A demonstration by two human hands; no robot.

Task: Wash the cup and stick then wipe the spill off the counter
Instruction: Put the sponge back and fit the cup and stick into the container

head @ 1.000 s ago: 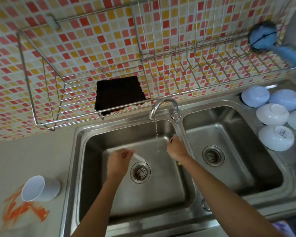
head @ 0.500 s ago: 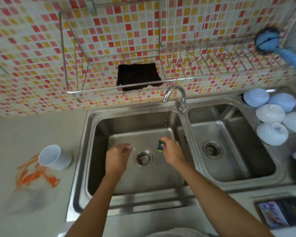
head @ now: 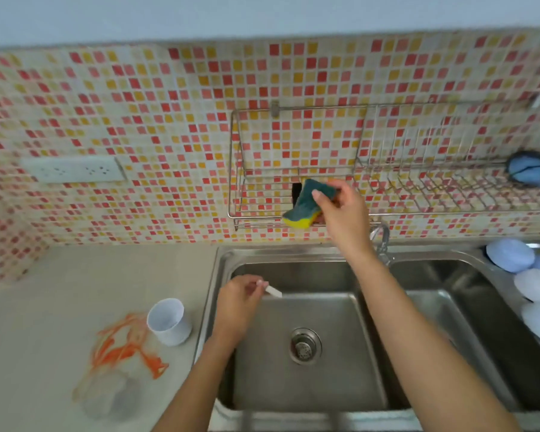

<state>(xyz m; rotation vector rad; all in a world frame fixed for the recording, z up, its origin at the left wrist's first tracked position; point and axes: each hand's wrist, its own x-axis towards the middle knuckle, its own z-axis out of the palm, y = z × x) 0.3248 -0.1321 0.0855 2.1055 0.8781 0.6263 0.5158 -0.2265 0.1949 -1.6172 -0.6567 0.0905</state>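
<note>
Over the left basin of the double steel sink (head: 222, 310), the left hand (head: 237, 304) hovers with its fingers curled, pinching a short white stick (head: 272, 290) whose free end pokes out toward the right, above the basin floor. Higher up, the right hand (head: 343, 210) is raised to the wire rack (head: 296, 165) on the tiled wall, thumb and fingers clamped on a green and yellow sponge (head: 304, 202) that bends in the grip; the sponge is at the rack's lower left compartment, though I cannot tell whether it rests on the wires or hangs just in front of them. A dark patch shows behind the sponge, mostly hidden. On the counter (head: 60, 291) to the left of the sink, a white cup (head: 169, 321) sits tilted with its open mouth turned up and toward the wall, just beside the sink rim. An orange spill (head: 122, 350) spreads over the counter in streaks, touching or nearly touching the cup's near side and trailing toward the counter's front edge. The drain strainer (head: 304, 346) lies in the middle of the left basin, and the faucet (head: 382, 238) rises behind the divider between the basins, partly covered by the right forearm. Pale upturned bowls (head: 533, 285) are stacked along the far right rim, and a blue brush head (head: 525, 169) hangs at the right end of the rack.
</note>
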